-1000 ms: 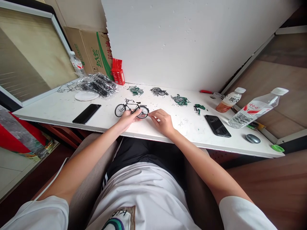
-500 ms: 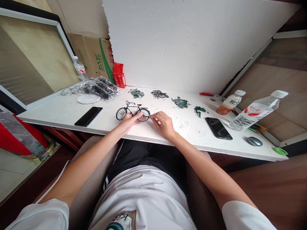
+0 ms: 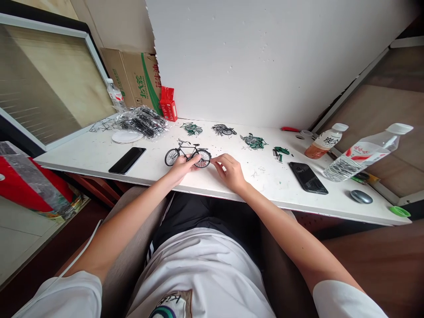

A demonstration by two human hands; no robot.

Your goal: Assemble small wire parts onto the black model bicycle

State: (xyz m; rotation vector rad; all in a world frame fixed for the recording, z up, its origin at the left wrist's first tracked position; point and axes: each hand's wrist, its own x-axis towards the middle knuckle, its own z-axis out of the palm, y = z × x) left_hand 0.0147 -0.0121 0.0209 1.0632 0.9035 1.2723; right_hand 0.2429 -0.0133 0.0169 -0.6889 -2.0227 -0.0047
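A small black model bicycle (image 3: 187,153) is held upright just above the white table, its handlebar to the left. My left hand (image 3: 183,168) grips it from below, the thumb lying against the rear wheel. My right hand (image 3: 230,171) is at the rear end of the bicycle, thumb and forefinger pinched close behind the rear wheel. Whatever those fingertips hold, if anything, is too small to make out. Behind the bicycle lie piles of small parts: green ones (image 3: 193,128), black ones (image 3: 224,129) and more green ones (image 3: 253,141).
Black phones lie left (image 3: 127,160) and right (image 3: 308,177) on the table (image 3: 159,170). Plastic-wrapped black parts (image 3: 144,123) sit at the back left beside a red box (image 3: 168,104). Two bottles, one of tea (image 3: 326,141) and one of water (image 3: 367,152), and a mouse (image 3: 361,196) are at right.
The whole view has shifted slightly, so everything appears a little further right. Both hands keep nearly the same pose at the bicycle.
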